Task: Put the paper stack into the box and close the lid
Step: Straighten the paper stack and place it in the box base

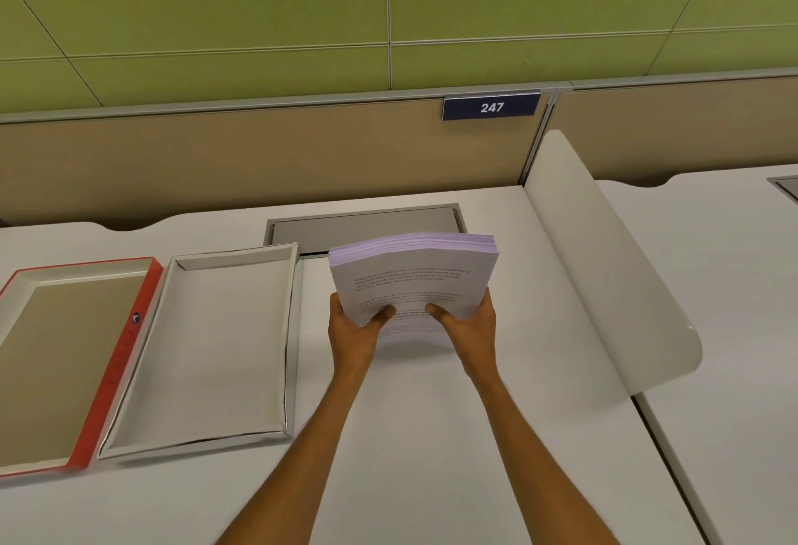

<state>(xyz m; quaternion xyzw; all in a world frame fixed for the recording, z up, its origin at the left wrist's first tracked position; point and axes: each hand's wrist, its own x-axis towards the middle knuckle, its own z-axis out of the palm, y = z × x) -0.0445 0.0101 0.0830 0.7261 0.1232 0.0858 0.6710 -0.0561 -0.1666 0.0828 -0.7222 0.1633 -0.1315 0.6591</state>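
Observation:
A thick stack of printed white paper [410, 276] is held tilted up above the desk, its near edge gripped from both sides. My left hand [352, 328] holds the stack's lower left corner, thumb on top. My right hand [466, 324] holds the lower right corner the same way. To the left of the stack an open white box [276, 371] lies flat on the desk with nothing in it. Further left lies the lid [116, 363], inside up, with a red rim.
A grey cable hatch [362, 227] is set into the desk behind the stack. A curved white divider [604, 285] rises on the right. A beige partition with a sign reading 247 [491, 107] runs along the back.

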